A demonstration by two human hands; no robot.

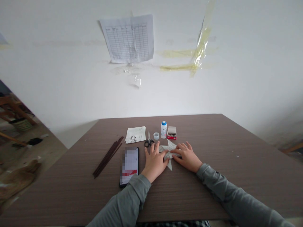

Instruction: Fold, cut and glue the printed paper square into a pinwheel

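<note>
A folded paper pinwheel [171, 144] made of printed paper lies flat on the table, its pointed blades spreading out between my hands. My left hand [154, 162] grips its left side with thumb and forefinger, and its other fingers stretch forward. On the opposite side, my right hand [187, 157] pinches the paper near the centre, its remaining fingers raised and apart. Both hands hide parts of the blades. Just beyond my left fingertips lie black-handled scissors [149, 142]. A small white cap or cup [156, 136] sits beside them.
A white bottle with a blue cap [163, 130] and an open red box of small metal pieces [171, 133] stand behind the pinwheel. Left are printed paper sheets [135, 135], thin brown sticks [107, 157] and a phone [129, 165]. The table [213, 132] meets a white wall.
</note>
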